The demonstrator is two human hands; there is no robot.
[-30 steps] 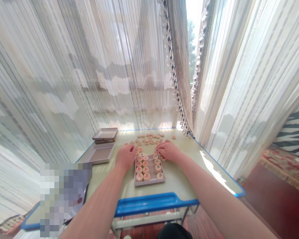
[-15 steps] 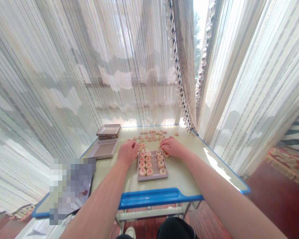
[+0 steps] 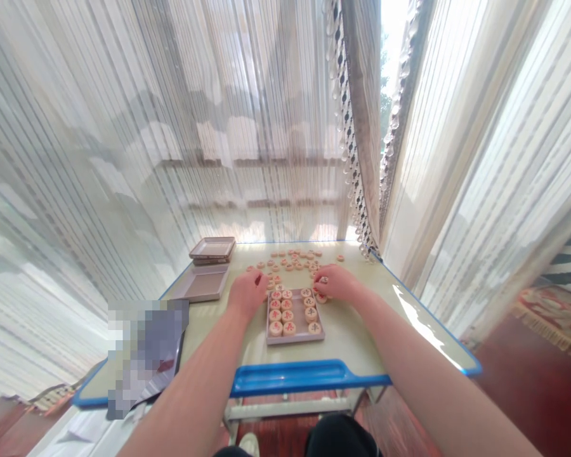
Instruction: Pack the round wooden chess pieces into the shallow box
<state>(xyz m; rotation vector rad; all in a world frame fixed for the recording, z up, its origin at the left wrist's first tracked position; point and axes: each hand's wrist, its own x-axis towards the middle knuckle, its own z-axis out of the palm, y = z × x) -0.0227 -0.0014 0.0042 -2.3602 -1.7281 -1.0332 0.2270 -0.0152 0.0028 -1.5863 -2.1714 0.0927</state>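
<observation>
A shallow grey tray (image 3: 297, 336) lies on the pale table (image 3: 352, 336) and holds rows of round wooden game pieces (image 3: 280, 315) with red and dark characters. Loose pieces (image 3: 292, 261) are scattered beyond it. My left hand (image 3: 247, 293) rests at the tray's far left corner, fingers curled in a pinch on a piece. My right hand (image 3: 335, 284) sits at the far right corner, fingers bent over pieces there; what it grips is hidden.
Two more grey trays (image 3: 212, 249) (image 3: 200, 285) lie at the table's far left. A blurred flat item (image 3: 145, 352) sits at the near left corner. Sheer curtains (image 3: 171, 127) surround the table; a blue handle edge (image 3: 285, 377) faces me.
Both hands have stayed at the tray's far corners with small finger shifts. The camera view has shifted slightly, so the table sits a little more to the right.
</observation>
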